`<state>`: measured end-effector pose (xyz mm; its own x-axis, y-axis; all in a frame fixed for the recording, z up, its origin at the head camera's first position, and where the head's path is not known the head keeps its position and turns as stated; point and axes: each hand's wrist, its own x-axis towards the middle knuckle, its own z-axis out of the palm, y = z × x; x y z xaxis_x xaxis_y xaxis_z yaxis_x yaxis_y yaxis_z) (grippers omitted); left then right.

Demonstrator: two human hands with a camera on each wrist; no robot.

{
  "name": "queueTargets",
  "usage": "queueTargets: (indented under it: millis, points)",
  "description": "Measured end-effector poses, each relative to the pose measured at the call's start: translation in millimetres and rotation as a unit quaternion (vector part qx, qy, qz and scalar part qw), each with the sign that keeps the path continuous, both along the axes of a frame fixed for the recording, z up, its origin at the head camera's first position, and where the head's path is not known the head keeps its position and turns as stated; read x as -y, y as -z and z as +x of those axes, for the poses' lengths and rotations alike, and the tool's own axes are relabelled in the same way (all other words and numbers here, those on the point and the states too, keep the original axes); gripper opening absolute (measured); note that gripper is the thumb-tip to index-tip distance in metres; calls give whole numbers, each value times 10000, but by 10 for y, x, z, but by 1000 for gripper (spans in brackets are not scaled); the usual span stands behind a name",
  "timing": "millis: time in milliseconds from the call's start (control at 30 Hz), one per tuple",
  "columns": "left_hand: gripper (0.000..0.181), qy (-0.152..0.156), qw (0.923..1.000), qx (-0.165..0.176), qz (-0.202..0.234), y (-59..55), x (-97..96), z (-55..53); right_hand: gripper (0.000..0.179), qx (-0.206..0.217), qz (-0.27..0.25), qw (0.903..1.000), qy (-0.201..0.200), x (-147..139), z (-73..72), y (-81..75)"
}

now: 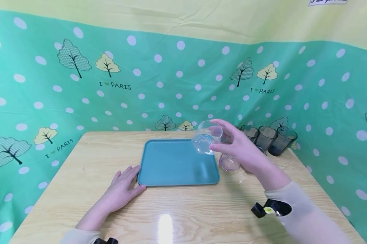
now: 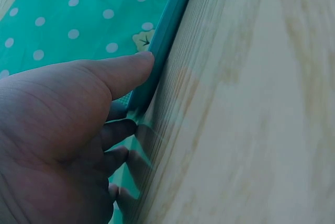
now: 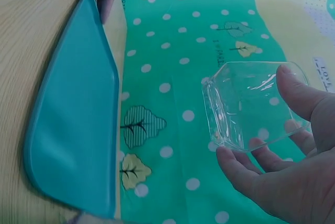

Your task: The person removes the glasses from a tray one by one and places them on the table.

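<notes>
A clear glass cup (image 3: 246, 103) is held in my right hand (image 1: 236, 145), thumb on one side and fingers curled round the other. In the head view the cup overlaps the right back corner of a blue rectangular tray (image 1: 177, 166); the right wrist view shows it raised above the table. My left hand (image 1: 122, 189) rests at the tray's left front corner, its thumb (image 2: 131, 72) against the rim and its fingers stretched out along the left side.
Right of the tray stands another clear glass (image 1: 229, 163), partly behind my right hand. Several dark tinted glasses (image 1: 267, 137) are grouped at the table's back right. A green dotted cloth (image 1: 171, 84) hangs behind the wooden table (image 1: 201, 213).
</notes>
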<state>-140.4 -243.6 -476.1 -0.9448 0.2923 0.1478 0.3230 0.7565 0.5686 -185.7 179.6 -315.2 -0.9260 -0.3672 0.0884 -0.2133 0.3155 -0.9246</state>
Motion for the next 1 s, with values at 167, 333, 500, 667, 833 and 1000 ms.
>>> queueTargets:
  millis: [167, 333, 500, 667, 833, 1000]
  points:
    - [83, 3, 10000, 5, 15, -18, 1, -3, 75, -120, 192, 9996, 164, -200, 28, -81]
    - [83, -15, 10000, 43, -19, -2, 11, -15, 78, -128, 367, 9985, 391, -374, 76, -154]
    - [82, 0, 10000, -19, 5, 3, 14, -12, 79, -140, 438, 9973, 575, -547, 120, -203]
    - [81, -8, 10000, -63, -51, -10, 12, -10, 78, -245, 523, 9954, 759, -717, 137, -229]
    - [80, -29, 9999, -61, -88, -25, 7, 1, 76, -418, 734, 9922, 914, -879, 129, -238]
    - [80, -24, 10000, -23, -55, -35, -1, 14, 78, -416, 869, 9893, 1096, -1050, 141, -242]
